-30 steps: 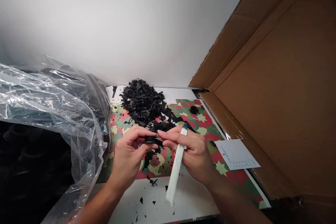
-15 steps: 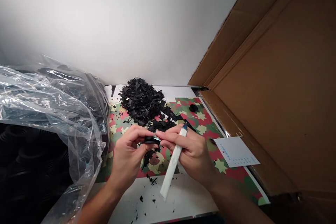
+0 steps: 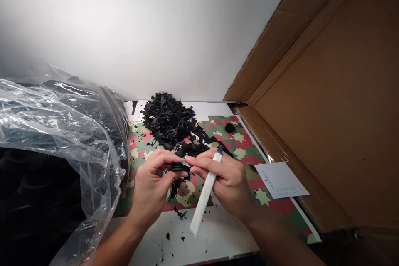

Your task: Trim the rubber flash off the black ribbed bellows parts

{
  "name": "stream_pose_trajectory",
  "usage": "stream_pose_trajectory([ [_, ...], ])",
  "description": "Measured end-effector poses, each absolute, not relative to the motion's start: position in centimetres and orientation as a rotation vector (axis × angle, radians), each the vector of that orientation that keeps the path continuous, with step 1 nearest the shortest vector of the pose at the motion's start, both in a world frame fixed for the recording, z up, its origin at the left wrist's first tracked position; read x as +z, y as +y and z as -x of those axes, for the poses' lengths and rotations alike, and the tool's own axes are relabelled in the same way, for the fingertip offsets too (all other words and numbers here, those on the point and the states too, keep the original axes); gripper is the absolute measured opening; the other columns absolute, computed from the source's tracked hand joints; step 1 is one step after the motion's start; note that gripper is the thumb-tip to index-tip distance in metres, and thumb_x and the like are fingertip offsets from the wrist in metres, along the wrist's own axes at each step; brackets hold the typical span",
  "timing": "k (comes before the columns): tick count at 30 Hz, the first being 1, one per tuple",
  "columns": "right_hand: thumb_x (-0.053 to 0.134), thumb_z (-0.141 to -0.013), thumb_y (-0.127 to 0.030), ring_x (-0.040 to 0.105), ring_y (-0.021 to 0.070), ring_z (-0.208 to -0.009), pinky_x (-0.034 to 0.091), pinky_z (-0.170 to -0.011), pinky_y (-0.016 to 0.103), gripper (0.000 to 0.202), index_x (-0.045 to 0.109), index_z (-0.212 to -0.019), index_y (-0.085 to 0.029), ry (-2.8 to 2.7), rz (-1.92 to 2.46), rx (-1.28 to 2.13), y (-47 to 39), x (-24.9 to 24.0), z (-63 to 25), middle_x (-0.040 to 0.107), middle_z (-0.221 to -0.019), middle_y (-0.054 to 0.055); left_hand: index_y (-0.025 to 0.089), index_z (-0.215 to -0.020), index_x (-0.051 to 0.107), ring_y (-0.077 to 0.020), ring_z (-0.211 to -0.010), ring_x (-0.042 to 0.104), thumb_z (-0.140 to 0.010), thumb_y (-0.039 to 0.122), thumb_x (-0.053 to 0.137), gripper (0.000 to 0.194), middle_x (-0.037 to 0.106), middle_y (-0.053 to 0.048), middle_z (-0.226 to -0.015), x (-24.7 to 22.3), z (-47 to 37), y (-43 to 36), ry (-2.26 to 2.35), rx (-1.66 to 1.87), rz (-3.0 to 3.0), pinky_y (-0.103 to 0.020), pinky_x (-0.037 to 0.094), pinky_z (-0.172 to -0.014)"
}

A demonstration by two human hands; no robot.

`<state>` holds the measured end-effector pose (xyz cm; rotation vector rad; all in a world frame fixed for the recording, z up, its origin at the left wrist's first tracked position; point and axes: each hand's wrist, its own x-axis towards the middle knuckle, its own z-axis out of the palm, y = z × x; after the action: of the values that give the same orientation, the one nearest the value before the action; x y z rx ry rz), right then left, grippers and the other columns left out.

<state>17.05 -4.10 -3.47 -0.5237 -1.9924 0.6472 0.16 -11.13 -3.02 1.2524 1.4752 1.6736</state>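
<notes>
My left hand (image 3: 156,178) pinches a black ribbed rubber piece (image 3: 179,167) between thumb and fingers, its ridges facing me. Just to the right, my right hand (image 3: 226,178) is closed, with its fingertips against that piece. A long white stick-like tool (image 3: 203,203) with a dark tip lies across its fingers, slanting down toward me. Something thin and shiny shows at the meeting fingertips; whether it is a blade I cannot tell. Black trimmings (image 3: 176,187) lie beneath the hands.
A heap of black rubber scraps (image 3: 168,120) stands at the back. Left is a clear plastic bag (image 3: 102,162) of black ribbed parts (image 3: 34,183). One black ring (image 3: 230,128) and a white card (image 3: 282,180) lie right, beside a cardboard wall (image 3: 330,104).
</notes>
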Motion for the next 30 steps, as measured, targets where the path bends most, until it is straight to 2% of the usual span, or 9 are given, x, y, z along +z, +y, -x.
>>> stream_pose_trajectory([
  [8, 0.07, -0.096, -0.016, 0.071, 0.016, -0.073, 0.059, -0.065, 0.027, 0.021, 0.081, -0.113, -0.024, -1.978, 0.528, 0.646, -4.2, -3.7, -17.0, 0.076, -0.085, 0.004, 0.026, -0.078, 0.082, -0.0147, -0.077, 0.065, -0.072, 0.008, 0.076, 0.019, 0.071, -0.001, -0.077, -3.0, -0.2, -11.1, 1.47, 1.679, -1.272, -0.02, 0.053, -0.065],
  [14, 0.068, -0.097, -0.015, 0.071, 0.016, -0.073, 0.059, -0.065, 0.027, 0.022, 0.081, -0.111, -0.026, -1.966, 0.576, 0.626, -4.2, -3.4, -16.9, 0.076, -0.083, 0.003, 0.026, -0.081, 0.082, -0.0154, -0.075, 0.065, -0.073, 0.009, 0.075, 0.02, 0.07, -0.001, -0.079, -3.1, -0.3, -11.2, 1.445, 1.658, -1.246, -0.021, 0.056, -0.063],
  [16, 0.066, -0.098, -0.017, 0.072, 0.0167, -0.073, 0.058, -0.065, 0.027, 0.021, 0.081, -0.11, -0.027, -1.94, 0.67, 0.606, -3.7, -3.4, -17.2, 0.078, -0.087, 0.003, 0.025, -0.081, 0.082, -0.0158, -0.075, 0.065, -0.073, 0.009, 0.075, 0.019, 0.069, -0.001, -0.079, -3.0, -0.1, -11.2, 1.438, 1.658, -1.232, -0.022, 0.055, -0.063],
  [19, 0.065, -0.097, -0.031, 0.072, 0.0205, -0.075, 0.058, -0.066, 0.031, 0.021, 0.082, -0.11, -0.028, -1.938, 0.953, 0.543, -2.5, -4.5, -18.9, 0.08, -0.092, 0.005, 0.025, -0.082, 0.081, -0.0165, -0.073, 0.063, -0.077, 0.014, 0.075, 0.013, 0.066, -0.001, -0.077, -3.0, 0.2, -11.1, 1.475, 1.638, -1.242, -0.025, 0.053, -0.063],
  [22, 0.065, -0.089, -0.041, 0.074, 0.0288, -0.078, 0.056, -0.062, 0.037, 0.024, 0.083, -0.1, -0.029, -2.019, 1.281, 0.468, -1.3, -7.3, -22.2, 0.081, -0.093, 0.008, 0.024, -0.08, 0.079, -0.018, -0.072, 0.061, -0.086, 0.019, 0.07, 0.012, 0.065, -0.002, -0.074, -3.3, -0.3, -11.5, 1.514, 1.525, -1.375, -0.028, 0.051, -0.067],
  [25, 0.062, -0.079, -0.045, 0.071, 0.033, -0.063, 0.051, -0.052, 0.041, 0.026, 0.082, -0.087, -0.03, -2.106, 1.552, 0.48, -0.4, -10.9, -25.6, 0.08, -0.083, 0.011, 0.022, -0.081, 0.077, -0.019, -0.073, 0.064, -0.092, 0.018, 0.064, 0.018, 0.065, -0.005, -0.077, -3.4, -1.7, -12.7, 1.45, 1.35, -1.599, -0.029, 0.053, -0.069],
  [27, 0.064, -0.073, -0.044, 0.072, 0.0366, -0.068, 0.052, -0.055, 0.045, 0.023, 0.08, -0.084, -0.032, -2.111, 1.606, 0.564, 0.5, -12.8, -27.0, 0.08, -0.09, 0.014, 0.021, -0.085, 0.078, -0.0186, -0.071, 0.065, -0.095, 0.019, 0.062, 0.018, 0.066, -0.006, -0.079, -3.0, -2.6, -13.9, 1.364, 1.31, -1.804, -0.027, 0.053, -0.064],
  [29, 0.068, -0.07, -0.045, 0.071, 0.0384, -0.067, 0.049, -0.053, 0.047, 0.017, 0.078, -0.081, -0.036, -2.088, 1.665, 0.61, 1.2, -13.2, -27.5, 0.078, -0.084, 0.017, 0.023, -0.097, 0.08, -0.0196, -0.074, 0.069, -0.092, 0.02, 0.068, 0.012, 0.071, -0.008, -0.087, -1.6, -2.9, -16.0, 1.314, 1.25, -2.042, -0.028, 0.055, -0.071],
  [30, 0.069, -0.07, -0.045, 0.07, 0.038, -0.066, 0.047, -0.053, 0.047, 0.015, 0.078, -0.079, -0.037, -2.073, 1.661, 0.618, 1.3, -12.8, -27.4, 0.077, -0.081, 0.018, 0.027, -0.101, 0.08, -0.0206, -0.075, 0.07, -0.091, 0.022, 0.072, 0.014, 0.073, -0.007, -0.088, -0.6, -2.8, -17.4, 1.355, 1.259, -2.163, -0.03, 0.056, -0.075],
])
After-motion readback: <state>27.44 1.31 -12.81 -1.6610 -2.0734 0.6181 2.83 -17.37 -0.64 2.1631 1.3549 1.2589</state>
